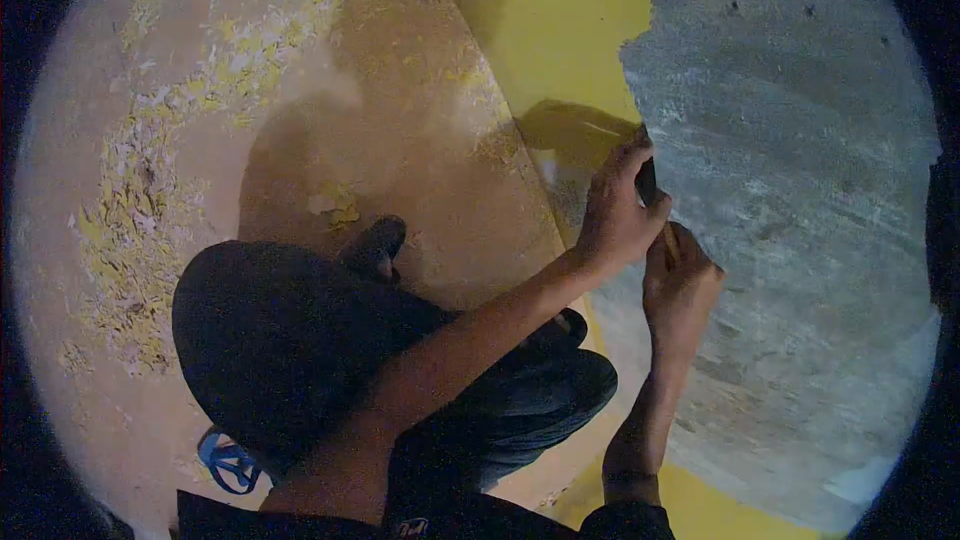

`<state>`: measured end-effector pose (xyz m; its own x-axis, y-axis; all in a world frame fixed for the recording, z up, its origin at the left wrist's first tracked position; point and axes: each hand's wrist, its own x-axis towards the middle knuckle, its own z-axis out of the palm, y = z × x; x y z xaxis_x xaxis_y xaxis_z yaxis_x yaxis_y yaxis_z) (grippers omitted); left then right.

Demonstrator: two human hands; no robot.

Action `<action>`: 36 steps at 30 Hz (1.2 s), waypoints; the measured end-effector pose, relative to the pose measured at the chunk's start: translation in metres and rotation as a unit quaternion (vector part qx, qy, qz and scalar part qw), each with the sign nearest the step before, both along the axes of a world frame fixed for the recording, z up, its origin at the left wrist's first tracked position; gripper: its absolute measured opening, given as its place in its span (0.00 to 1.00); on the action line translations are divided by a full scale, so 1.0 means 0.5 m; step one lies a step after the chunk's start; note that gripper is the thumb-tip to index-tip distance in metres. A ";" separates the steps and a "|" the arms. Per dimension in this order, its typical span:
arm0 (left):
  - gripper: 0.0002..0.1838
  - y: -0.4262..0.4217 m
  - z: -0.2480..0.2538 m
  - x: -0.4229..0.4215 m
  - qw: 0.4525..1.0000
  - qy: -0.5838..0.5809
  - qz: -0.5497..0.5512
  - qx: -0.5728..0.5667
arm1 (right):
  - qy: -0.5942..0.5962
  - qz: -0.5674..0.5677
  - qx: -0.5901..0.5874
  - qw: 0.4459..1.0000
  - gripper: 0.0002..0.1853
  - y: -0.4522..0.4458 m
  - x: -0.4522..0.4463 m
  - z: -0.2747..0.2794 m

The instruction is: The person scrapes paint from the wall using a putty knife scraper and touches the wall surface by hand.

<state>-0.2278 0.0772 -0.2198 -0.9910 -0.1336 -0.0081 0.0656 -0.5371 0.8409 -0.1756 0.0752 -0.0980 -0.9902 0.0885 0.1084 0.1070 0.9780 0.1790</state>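
My left hand (622,202) is closed around the dark upper part of a scraper (647,180), its fingers near the tip. Just below it, my right hand (683,285) grips the tool's light wooden-looking handle (671,245). The tip meets the wall at the ragged edge between the yellow paint (565,25) and the bare grey surface (790,190). My fingers hide part of the blade, so its exact shape does not show.
Yellow and whitish paint flakes (140,200) litter the brownish floor (420,170) to the left. My bent legs in dark trousers (280,340) fill the lower middle. A blue strapped object (235,465), perhaps a sandal, lies at lower left. Small dark pits (733,7) mark the grey wall.
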 end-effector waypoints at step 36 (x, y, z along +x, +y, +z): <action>0.30 0.082 -0.069 0.129 0.998 -0.026 -0.050 -0.039 | 0.004 -0.083 -0.135 0.987 0.12 0.148 0.132 -0.145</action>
